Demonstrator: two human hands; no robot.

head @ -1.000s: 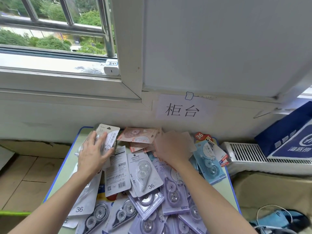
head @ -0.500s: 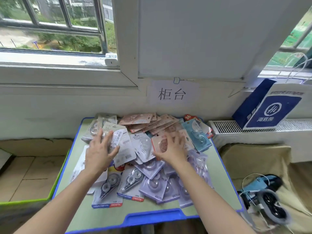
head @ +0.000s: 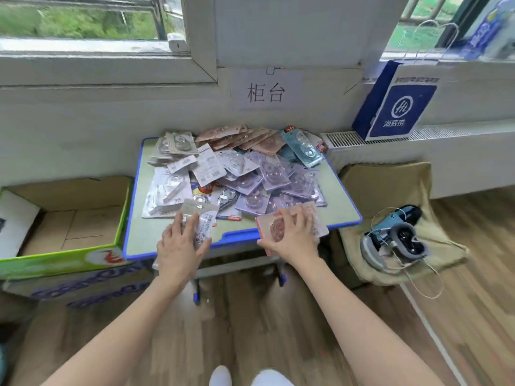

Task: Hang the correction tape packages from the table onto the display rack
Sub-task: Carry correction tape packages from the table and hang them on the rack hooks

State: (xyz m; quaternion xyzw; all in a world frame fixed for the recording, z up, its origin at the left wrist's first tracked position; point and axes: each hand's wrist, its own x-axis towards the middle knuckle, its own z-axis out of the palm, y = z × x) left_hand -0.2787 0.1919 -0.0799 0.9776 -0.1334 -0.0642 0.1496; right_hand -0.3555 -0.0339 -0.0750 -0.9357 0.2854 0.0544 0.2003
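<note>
Head view, nearest first: my left hand (head: 181, 247) grips a white card-and-clear-blister correction tape package (head: 201, 218), fingers over its face and thumb at its right edge. My right hand (head: 294, 239) pinches a pink card-and-blister correction tape package (head: 274, 228); there may be more than one stacked, I cannot tell. Both hang over the near edge of the small blue-rimmed green-topped table (head: 344, 210). The white package's long axis runs away from me, its free end beyond my fingertips. The pink one lies more crosswise, sticking out to the left of my grip. Behind them, the loose heap of purple, white, pink and teal packages (head: 267, 174) covers the tabletop up to the wall. The display rack is not in view, so I judge I must turn to find it. Which hand is nearer to it I cannot say.
</note>
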